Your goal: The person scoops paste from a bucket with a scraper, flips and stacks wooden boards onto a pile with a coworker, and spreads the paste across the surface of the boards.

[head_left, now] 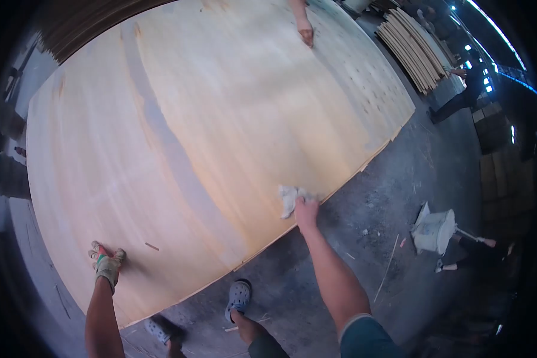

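A wide, pale wood veneer sheet (232,119) with a grey lengthwise band spreads out before me, on top of a low stack whose layered edge shows at the near side. My left hand (107,261), in a whitish glove with red and green on it, rests on the sheet near its left front part, fingers apart. Bare, my right hand (307,212) is at the sheet's near edge, closed on a crumpled white cloth (289,200). Whether this cloth is a rag or a glove is unclear. A small brown sliver (152,246) lies right of my left hand.
Another person's hand (305,33) touches the sheet's far side. A white bucket (434,231) with tools by it stands on the grey floor at right. Stacked boards (409,51) and a walking person (468,89) are at the upper right. My clogs (238,296) are close to the stack.
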Action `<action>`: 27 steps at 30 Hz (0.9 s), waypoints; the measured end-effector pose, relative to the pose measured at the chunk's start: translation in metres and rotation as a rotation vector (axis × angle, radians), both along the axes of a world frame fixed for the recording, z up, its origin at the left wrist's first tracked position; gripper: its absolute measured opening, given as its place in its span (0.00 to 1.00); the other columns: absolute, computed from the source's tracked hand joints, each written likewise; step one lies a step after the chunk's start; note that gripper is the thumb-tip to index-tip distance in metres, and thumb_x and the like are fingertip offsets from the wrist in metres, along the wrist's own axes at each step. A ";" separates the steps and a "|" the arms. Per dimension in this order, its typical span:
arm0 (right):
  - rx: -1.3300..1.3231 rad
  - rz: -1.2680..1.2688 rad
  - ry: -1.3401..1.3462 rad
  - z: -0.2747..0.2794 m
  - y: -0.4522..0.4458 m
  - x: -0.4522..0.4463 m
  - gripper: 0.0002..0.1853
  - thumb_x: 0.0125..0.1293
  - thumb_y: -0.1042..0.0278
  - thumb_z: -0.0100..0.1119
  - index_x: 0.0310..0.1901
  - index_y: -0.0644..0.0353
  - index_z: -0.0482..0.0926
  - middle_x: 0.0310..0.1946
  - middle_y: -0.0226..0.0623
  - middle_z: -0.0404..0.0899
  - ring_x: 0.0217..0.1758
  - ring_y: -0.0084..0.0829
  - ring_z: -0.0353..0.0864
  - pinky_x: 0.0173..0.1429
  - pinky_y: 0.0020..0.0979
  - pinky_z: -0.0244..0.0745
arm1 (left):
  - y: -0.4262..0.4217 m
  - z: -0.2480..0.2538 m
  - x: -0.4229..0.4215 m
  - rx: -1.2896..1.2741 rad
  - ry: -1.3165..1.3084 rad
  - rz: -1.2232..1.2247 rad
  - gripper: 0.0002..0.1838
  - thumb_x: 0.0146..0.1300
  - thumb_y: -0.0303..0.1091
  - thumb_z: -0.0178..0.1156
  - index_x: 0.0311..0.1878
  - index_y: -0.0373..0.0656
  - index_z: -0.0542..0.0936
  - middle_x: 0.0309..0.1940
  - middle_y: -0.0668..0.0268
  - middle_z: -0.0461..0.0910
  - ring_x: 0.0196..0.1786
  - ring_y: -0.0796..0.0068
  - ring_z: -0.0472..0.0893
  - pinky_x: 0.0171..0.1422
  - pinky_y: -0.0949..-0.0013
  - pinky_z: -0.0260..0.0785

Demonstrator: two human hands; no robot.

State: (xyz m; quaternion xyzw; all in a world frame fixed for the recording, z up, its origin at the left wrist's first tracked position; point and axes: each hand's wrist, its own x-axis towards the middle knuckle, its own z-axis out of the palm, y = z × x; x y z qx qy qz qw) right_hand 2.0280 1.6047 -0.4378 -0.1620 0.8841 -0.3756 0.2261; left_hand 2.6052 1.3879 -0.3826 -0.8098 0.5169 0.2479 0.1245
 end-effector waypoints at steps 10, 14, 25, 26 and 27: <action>-0.015 0.715 0.553 0.031 0.074 0.134 0.24 0.52 0.81 0.66 0.54 0.59 0.84 0.47 0.45 0.85 0.50 0.50 0.85 0.56 0.44 0.81 | 0.010 -0.006 0.007 -0.027 -0.027 -0.082 0.58 0.67 0.55 0.66 0.86 0.47 0.39 0.84 0.36 0.38 0.81 0.26 0.53 0.84 0.46 0.54; -0.174 0.493 0.207 0.049 0.071 0.224 0.12 0.62 0.78 0.63 0.48 0.63 0.86 0.44 0.46 0.85 0.48 0.49 0.85 0.54 0.39 0.80 | 0.020 0.035 0.030 -0.005 0.066 -0.283 0.55 0.64 0.55 0.68 0.85 0.46 0.48 0.83 0.37 0.47 0.80 0.23 0.53 0.84 0.42 0.52; -0.062 0.812 0.501 0.031 0.033 0.234 0.10 0.67 0.75 0.60 0.44 0.72 0.85 0.47 0.53 0.88 0.48 0.47 0.88 0.52 0.43 0.82 | 0.097 -0.004 0.261 -0.065 -0.087 -0.398 0.56 0.58 0.50 0.70 0.84 0.40 0.53 0.83 0.37 0.49 0.85 0.37 0.50 0.88 0.50 0.44; -0.064 0.798 0.342 0.028 0.043 0.252 0.10 0.67 0.76 0.60 0.46 0.71 0.85 0.46 0.51 0.88 0.48 0.44 0.88 0.53 0.41 0.82 | 0.102 0.002 0.259 -0.066 -0.071 -0.384 0.55 0.59 0.49 0.69 0.84 0.41 0.52 0.83 0.37 0.48 0.85 0.37 0.48 0.88 0.50 0.43; -0.064 0.777 0.184 0.019 0.063 0.273 0.10 0.67 0.77 0.60 0.47 0.70 0.85 0.46 0.49 0.88 0.48 0.40 0.88 0.53 0.39 0.82 | 0.108 0.003 0.263 -0.097 -0.063 -0.398 0.52 0.61 0.48 0.68 0.84 0.41 0.55 0.82 0.37 0.51 0.84 0.37 0.52 0.87 0.50 0.47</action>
